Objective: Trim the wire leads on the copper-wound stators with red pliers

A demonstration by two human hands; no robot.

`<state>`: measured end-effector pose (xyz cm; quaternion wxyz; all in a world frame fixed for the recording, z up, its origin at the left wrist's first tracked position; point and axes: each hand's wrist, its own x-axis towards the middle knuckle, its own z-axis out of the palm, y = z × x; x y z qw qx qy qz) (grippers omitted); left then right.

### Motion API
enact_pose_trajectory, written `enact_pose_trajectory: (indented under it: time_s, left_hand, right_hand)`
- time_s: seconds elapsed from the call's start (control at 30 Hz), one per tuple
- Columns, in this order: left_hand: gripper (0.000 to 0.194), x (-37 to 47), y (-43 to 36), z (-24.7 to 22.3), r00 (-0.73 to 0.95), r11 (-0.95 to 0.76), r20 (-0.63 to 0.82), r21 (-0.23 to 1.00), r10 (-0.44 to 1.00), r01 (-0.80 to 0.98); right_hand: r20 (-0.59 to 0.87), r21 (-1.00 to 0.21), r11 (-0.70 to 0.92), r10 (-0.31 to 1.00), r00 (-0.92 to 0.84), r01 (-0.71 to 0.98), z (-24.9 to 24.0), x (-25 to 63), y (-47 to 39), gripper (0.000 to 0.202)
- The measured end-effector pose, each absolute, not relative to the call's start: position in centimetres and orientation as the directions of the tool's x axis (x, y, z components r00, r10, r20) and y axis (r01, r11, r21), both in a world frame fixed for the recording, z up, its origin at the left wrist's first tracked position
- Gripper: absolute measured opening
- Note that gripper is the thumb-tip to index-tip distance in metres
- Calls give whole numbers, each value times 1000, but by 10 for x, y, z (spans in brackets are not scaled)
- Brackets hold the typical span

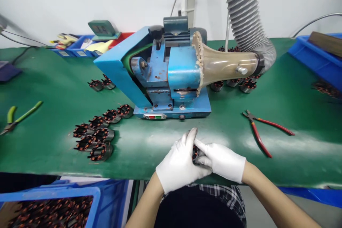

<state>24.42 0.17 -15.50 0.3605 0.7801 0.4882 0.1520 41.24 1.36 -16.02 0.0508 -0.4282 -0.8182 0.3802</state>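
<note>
Both hands wear white gloves and meet over the near edge of the green table. My left hand and my right hand together grip one small motor stator with copper windings, mostly hidden between the fingers. Just beyond them stands a blue machine with a clear funnel joined to a grey ribbed hose.
Several stators lie left of the machine, more behind it and under the funnel. Red-handled pliers lie to the right, green-handled pliers at far left. Blue bins sit at lower left, back left and right.
</note>
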Motion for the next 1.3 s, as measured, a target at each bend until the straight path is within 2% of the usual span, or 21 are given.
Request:
enact_pose_trajectory:
  time_s: [0.07,0.17,0.27,0.37,0.47,0.67,0.73,0.8,0.87,0.97,1.03,1.13,1.23,1.3]
  left_hand:
    - [91,245,4,-157,486,-279,-123,686,865,672]
    - [67,246,5,-158,498,-326,-105,637,861,699]
    - [40,246,5,-157,515,-374,-82,592,853,714]
    - [21,247,5,-156,541,-427,-77,524,838,737]
    - [13,249,3,-158,554,-465,-54,479,831,744]
    - [14,257,-3,-167,496,-459,31,433,868,776]
    - [14,258,-3,-168,493,-461,36,419,870,782]
    - [14,259,-3,-168,492,-461,35,413,870,786]
    - [14,259,-3,-167,488,-458,36,412,872,788]
    - [14,260,-2,-167,480,-451,35,410,876,793]
    - [14,260,-3,-167,481,-450,30,410,876,794]
    - [13,260,-4,-167,473,-434,14,423,881,796]
    - [13,260,-4,-167,470,-429,14,433,882,793]
    - [13,260,-3,-167,477,-437,19,437,879,786]
  right_hand:
    - [-230,-681,337,745,-626,650,-163,413,13,52]
    - [-196,-676,284,820,-538,680,-169,417,6,30]
    - [-194,-803,94,893,-407,588,-175,418,-2,17]
    - [-299,-922,-176,890,-344,344,-179,414,-5,23]
    - [-395,-917,-355,862,-317,180,-180,409,-5,27]
    - [-458,-888,-446,845,-276,111,-178,421,-2,28]
    - [-423,-905,-422,888,-180,47,-175,437,1,30]
    - [-324,-945,-324,946,-7,38,-172,451,2,30]
    - [-168,-960,-187,980,104,210,-170,454,0,24]
    - [-12,-843,27,998,-68,537,-173,438,-8,13]
    - [29,-787,125,986,-165,604,-178,424,-12,11]
    - [129,-729,142,989,-70,669,-181,423,-13,17]
    - [269,-672,105,957,110,733,-175,442,-12,11]
    - [311,-650,147,947,85,745,-169,451,-12,8]
